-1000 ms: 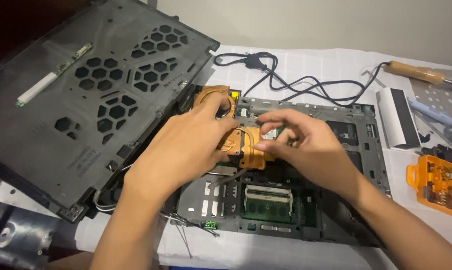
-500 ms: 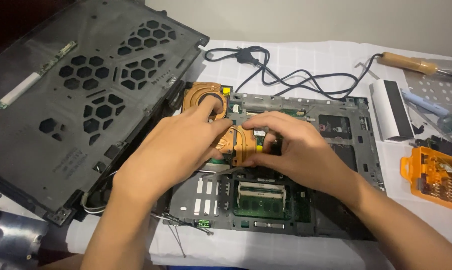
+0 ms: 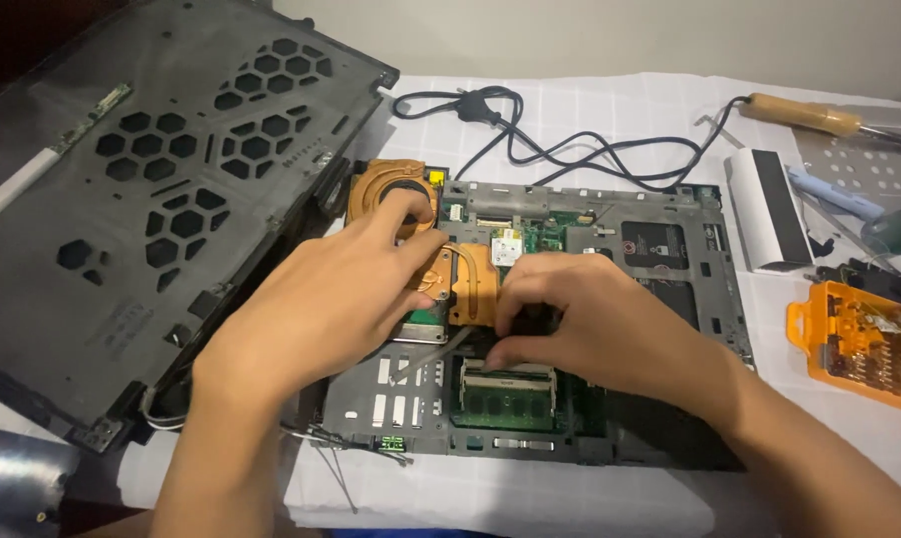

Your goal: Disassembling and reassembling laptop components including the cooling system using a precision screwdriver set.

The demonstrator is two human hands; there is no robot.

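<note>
Two hands on one copper heatsink (image 3: 465, 284): left hand (image 3: 321, 309) pressed flat, open; right hand (image 3: 595, 324) pinched beside it, fingertips hidden, contents probably nothing.

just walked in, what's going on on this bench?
A person has an opened laptop base on a white cloth. The left hand rests on the copper heatsink near its fan; the right hand presses beside it, above the memory module. A detached black panel lies left, an orange bit case right.
</note>
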